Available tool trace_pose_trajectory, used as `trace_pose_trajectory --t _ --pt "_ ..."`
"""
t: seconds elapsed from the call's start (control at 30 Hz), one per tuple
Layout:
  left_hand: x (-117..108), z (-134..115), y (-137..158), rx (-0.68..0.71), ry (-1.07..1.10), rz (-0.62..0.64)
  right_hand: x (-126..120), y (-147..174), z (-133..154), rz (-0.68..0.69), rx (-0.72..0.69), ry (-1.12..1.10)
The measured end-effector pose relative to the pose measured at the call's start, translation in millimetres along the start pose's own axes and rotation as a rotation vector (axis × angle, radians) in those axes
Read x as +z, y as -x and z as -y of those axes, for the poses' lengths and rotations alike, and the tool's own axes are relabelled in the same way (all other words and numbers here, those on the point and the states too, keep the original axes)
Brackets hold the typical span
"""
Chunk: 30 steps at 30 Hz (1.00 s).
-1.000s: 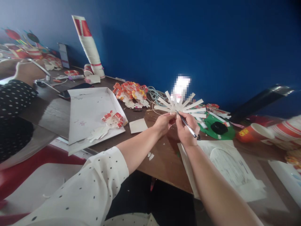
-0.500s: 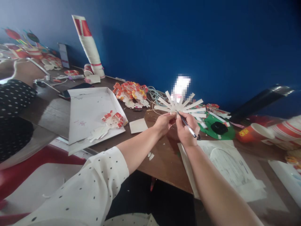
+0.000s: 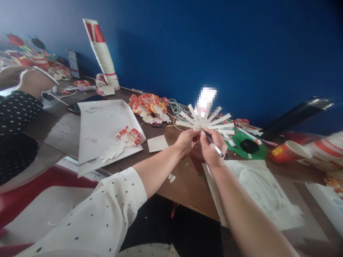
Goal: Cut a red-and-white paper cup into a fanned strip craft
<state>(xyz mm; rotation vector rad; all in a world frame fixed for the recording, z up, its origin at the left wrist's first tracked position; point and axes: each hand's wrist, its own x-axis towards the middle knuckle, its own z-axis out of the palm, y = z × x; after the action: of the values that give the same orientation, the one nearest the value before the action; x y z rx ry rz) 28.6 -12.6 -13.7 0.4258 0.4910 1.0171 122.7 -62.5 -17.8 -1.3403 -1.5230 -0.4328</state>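
Between my hands is a white paper cutout (image 3: 197, 122) with several strips fanning out from its middle. My left hand (image 3: 188, 140) pinches its near edge from the left. In my right hand (image 3: 215, 147) is a pen (image 3: 215, 147), slanted with its back end toward me and its tip at the middle of the cutout. Fingers hide the tip and part of the near edge. Beyond the cutout, a bright phone-like screen (image 3: 206, 98), blurred out, leans near the wall.
Left lies a white box lid (image 3: 99, 125) bearing a red-and-white paper figure (image 3: 128, 137). Similar figures (image 3: 150, 105) pile behind. Green paper (image 3: 254, 151), a tilted paper cup (image 3: 291, 154) and papers (image 3: 262, 185) lie right. A co-worker's hand (image 3: 34, 80) is far left. Tall stacked cups (image 3: 103, 53) stand behind.
My hands, the pen and the paper cutout look almost unmoved. At the far left, the co-worker's hand has shifted slightly to the right.
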Motion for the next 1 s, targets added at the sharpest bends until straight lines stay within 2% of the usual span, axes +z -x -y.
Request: trace_pose_trajectory --t 0.43,0.6,0.73,1.0 --pt "1.5 -0.4 1.0 -0.001 0.045 0.005 0.2 0.3 1.9 -0.021 -0.002 -0.02" --pt "-2.0 1.0 -4.3 -0.006 0.075 -0.042 -1.6 1.4 -1.6 -0.065 0.058 -0.035" --pt "-2.1 0.5 -4.4 -0.015 0.084 -0.071 -2.1 1.0 -3.0 -0.074 0.047 -0.03" --pt "-0.6 1.0 -2.6 -0.009 0.038 -0.007 -2.0 -0.6 1.7 -0.02 -0.012 -0.03"
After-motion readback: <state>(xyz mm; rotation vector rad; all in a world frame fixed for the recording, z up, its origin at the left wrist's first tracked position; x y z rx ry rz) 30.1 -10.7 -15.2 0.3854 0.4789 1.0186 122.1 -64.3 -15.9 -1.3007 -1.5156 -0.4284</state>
